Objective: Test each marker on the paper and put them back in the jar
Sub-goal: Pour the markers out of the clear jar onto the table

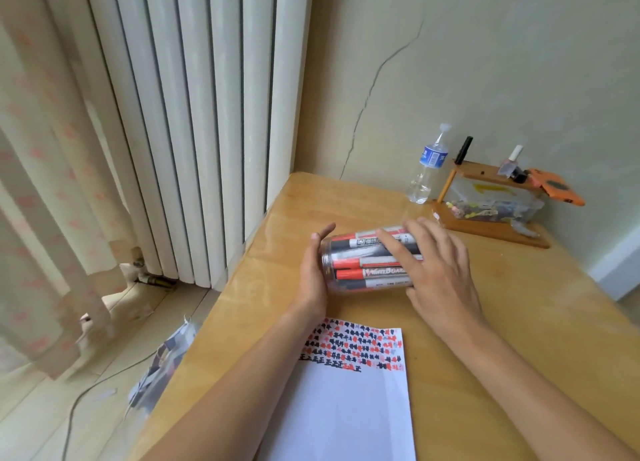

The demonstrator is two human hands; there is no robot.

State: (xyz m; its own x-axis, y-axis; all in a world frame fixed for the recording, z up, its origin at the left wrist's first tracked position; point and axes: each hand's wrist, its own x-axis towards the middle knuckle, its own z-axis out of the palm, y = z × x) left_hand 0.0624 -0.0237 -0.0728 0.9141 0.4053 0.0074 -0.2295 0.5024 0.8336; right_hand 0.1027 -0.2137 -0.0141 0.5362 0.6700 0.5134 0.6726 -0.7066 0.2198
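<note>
A clear plastic jar (367,263) lies on its side on the wooden table (519,305), its open mouth pointing left. Several red and black whiteboard markers (374,273) fill it. My left hand (313,270) cups the jar's mouth with the palm against the rim. My right hand (436,270) rests flat over the jar's right end, fingers spread across its top. A white sheet of paper (346,408) lies nearer to me, its upper part covered with rows of red and black test marks (356,346).
A water bottle (427,166) stands at the back by the wall. To its right stands a wooden organiser (491,215) with small items and an orange object (557,187). The table's left edge drops to the floor beside a white radiator (207,114) and curtain (52,183).
</note>
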